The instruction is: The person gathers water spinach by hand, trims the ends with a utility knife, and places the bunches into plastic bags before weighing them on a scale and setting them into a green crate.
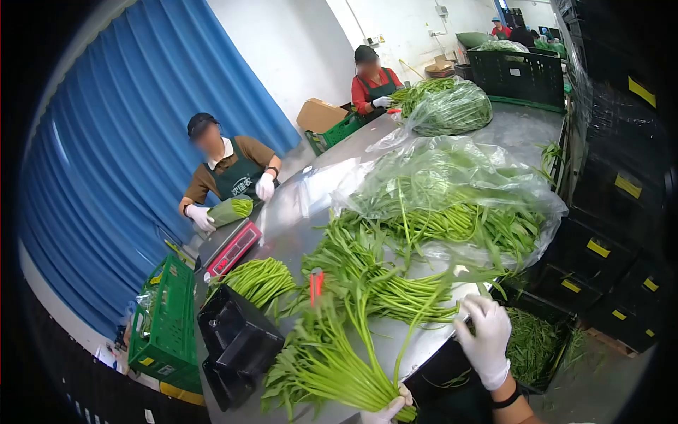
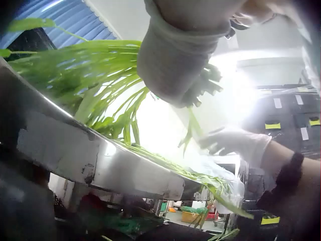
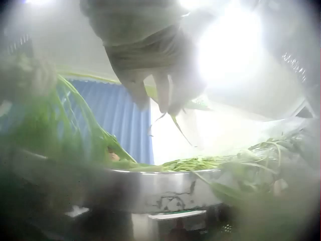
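Note:
In the head view, my gloved left hand [image 1: 387,411] grips a bunch of water spinach [image 1: 339,360] near its cut stem ends, the leaves fanning away over the table. To the right, my gloved right hand [image 1: 487,336] is raised by the table's edge, thumb and fingers bent together. Leafy bits [image 3: 176,128] stick out past its fingertips in the right wrist view, and one loose sprig [image 2: 189,134] shows beside that hand in the left wrist view. A loose pile of water spinach [image 1: 395,286] lies just beyond the held bunch, with a red-handled cutter [image 1: 316,284] on the greens.
A plastic bag of greens [image 1: 452,184] covers the table's right side. A black tray [image 1: 236,339], a stacked bundle [image 1: 260,281] and a red scale [image 1: 233,249] stand left. Below right is a crate of scraps [image 1: 537,346]. Across the table, a person [image 1: 233,169] handles a wrapped bundle.

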Demonstrator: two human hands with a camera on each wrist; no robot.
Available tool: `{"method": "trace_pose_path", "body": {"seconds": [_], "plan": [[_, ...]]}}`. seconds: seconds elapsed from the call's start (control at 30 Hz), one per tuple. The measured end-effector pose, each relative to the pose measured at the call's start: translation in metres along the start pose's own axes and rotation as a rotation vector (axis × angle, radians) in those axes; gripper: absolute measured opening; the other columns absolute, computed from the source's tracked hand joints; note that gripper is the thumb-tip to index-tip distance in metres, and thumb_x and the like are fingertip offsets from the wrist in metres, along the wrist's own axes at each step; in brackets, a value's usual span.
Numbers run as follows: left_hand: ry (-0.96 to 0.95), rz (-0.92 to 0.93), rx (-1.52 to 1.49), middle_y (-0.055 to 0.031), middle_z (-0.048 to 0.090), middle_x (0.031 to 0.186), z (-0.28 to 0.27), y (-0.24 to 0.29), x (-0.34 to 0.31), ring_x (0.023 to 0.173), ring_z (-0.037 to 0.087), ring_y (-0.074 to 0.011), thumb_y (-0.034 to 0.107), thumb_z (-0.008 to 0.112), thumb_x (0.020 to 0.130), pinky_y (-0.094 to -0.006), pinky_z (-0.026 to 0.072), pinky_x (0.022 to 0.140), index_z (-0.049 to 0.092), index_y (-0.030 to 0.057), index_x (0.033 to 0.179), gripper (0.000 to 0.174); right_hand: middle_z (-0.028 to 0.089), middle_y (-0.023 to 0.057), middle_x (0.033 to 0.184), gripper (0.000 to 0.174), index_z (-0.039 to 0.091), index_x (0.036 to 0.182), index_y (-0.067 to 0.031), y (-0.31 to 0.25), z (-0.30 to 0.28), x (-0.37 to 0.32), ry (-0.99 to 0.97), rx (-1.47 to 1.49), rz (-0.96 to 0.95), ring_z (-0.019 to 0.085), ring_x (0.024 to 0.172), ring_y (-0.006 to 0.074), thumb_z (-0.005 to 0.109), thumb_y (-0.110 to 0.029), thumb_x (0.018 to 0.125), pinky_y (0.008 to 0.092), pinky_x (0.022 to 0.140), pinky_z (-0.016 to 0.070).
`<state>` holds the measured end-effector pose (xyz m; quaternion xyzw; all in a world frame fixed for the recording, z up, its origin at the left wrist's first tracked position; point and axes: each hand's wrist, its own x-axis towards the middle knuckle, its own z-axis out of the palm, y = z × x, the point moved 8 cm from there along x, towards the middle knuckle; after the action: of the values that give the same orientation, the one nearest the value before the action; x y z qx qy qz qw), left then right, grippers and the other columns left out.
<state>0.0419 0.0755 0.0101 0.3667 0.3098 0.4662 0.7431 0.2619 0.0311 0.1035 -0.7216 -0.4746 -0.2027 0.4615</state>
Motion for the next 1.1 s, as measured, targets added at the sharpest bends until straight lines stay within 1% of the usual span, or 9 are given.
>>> {"method": "trace_pose_path", "body": {"seconds": [0.17, 0.43, 0.53, 0.63, 0.7, 0.9, 0.97, 1.07, 1.1], "plan": [[0.219, 0.102, 0.130, -0.0102, 0.062, 0.088, -0.013, -0.015, 0.012, 0.074, 0.060, -0.0197, -0.010, 0.066, 0.076, -0.0295, 0.0515, 0.068, 0.056, -0.0017, 0.108, 0.035, 0.065, 0.0072, 0.096, 0.044, 0.064, 0.109, -0.0087, -0.065, 0.017, -0.025, -0.459, 0.681, -0.224, 0.062, 0.080, 0.0251, 0.079, -0.024, 0.070, 0.0331, 0.069, 0.0495], [0.141, -0.047, 0.084, -0.0097, 0.062, 0.088, -0.030, -0.025, 0.007, 0.074, 0.060, -0.0185, -0.009, 0.065, 0.076, -0.0277, 0.0514, 0.068, 0.055, -0.0017, 0.107, 0.033, 0.060, 0.0006, 0.080, 0.018, 0.068, 0.092, -0.0181, -0.083, 0.032, -0.063, -0.383, 0.298, -0.701, 0.059, 0.067, 0.0184, 0.068, -0.020, 0.074, 0.0274, 0.057, 0.0470], [0.057, -0.057, 0.038, -0.0100, 0.060, 0.086, -0.021, -0.020, 0.004, 0.072, 0.059, -0.0190, -0.007, 0.065, 0.077, -0.0290, 0.0516, 0.067, 0.054, -0.0022, 0.106, 0.032, 0.056, 0.0008, 0.073, 0.016, 0.064, 0.091, -0.0126, -0.055, 0.031, -0.043, -0.397, 0.278, -0.545, 0.059, 0.067, 0.0190, 0.063, -0.010, 0.075, 0.0339, 0.059, 0.0473], [0.038, -0.007, 0.028, -0.0101, 0.058, 0.083, -0.007, 0.000, -0.007, 0.072, 0.059, -0.0193, -0.007, 0.066, 0.077, -0.0302, 0.0519, 0.068, 0.051, -0.0008, 0.107, 0.034, 0.062, 0.0095, 0.083, 0.023, 0.065, 0.087, -0.0080, 0.040, -0.015, 0.002, 0.211, 0.296, 0.055, 0.058, 0.072, 0.0273, 0.063, 0.004, 0.068, 0.0354, 0.065, 0.0478], [0.248, 0.271, 0.131, -0.0101, 0.058, 0.084, -0.013, 0.023, -0.012, 0.070, 0.058, -0.0186, -0.007, 0.066, 0.077, -0.0296, 0.0524, 0.064, 0.050, 0.0005, 0.110, 0.037, 0.062, 0.0122, 0.092, 0.020, 0.066, 0.089, -0.0055, 0.037, -0.016, 0.013, 0.170, 0.136, -0.014, 0.058, 0.081, 0.0281, 0.066, -0.002, 0.069, 0.0384, 0.072, 0.0471], [0.123, -0.072, 0.007, -0.0103, 0.061, 0.095, -0.027, -0.037, 0.019, 0.083, 0.061, -0.0212, -0.002, 0.060, 0.081, -0.0339, 0.0539, 0.068, 0.053, -0.0012, 0.115, 0.034, 0.061, 0.0172, 0.105, 0.048, 0.056, 0.115, -0.0012, -0.070, 0.069, -0.038, -0.804, 0.574, -0.258, 0.057, 0.102, 0.0348, 0.060, -0.036, 0.083, 0.0402, 0.087, 0.0461], [0.010, -0.164, -0.253, -0.0113, 0.062, 0.092, -0.068, -0.080, 0.023, 0.082, 0.060, -0.0211, 0.002, 0.061, 0.082, -0.0367, 0.0543, 0.070, 0.054, -0.0002, 0.108, 0.027, 0.062, 0.0157, 0.103, 0.043, 0.056, 0.113, -0.0023, -0.101, 0.069, -0.056, -0.594, 0.616, -0.466, 0.059, 0.097, 0.0340, 0.058, -0.035, 0.085, 0.0407, 0.083, 0.0477], [-0.043, -0.147, -0.207, -0.0111, 0.062, 0.085, -0.020, -0.035, 0.012, 0.073, 0.060, -0.0212, 0.003, 0.060, 0.081, -0.0370, 0.0551, 0.068, 0.054, 0.0016, 0.101, 0.020, 0.064, 0.0113, 0.097, 0.036, 0.059, 0.109, -0.0064, -0.074, 0.078, -0.039, -0.604, 0.699, -0.754, 0.062, 0.087, 0.0330, 0.059, -0.033, 0.086, 0.0398, 0.077, 0.0495], [0.027, -0.188, -0.160, -0.0105, 0.060, 0.080, -0.018, -0.027, 0.010, 0.068, 0.061, -0.0222, 0.002, 0.059, 0.082, -0.0396, 0.0559, 0.068, 0.053, 0.0031, 0.097, 0.016, 0.065, 0.0132, 0.094, 0.029, 0.062, 0.104, -0.0071, -0.045, 0.081, -0.007, -0.575, 0.559, -0.277, 0.062, 0.084, 0.0330, 0.061, -0.029, 0.084, 0.0395, 0.076, 0.0496]]}}
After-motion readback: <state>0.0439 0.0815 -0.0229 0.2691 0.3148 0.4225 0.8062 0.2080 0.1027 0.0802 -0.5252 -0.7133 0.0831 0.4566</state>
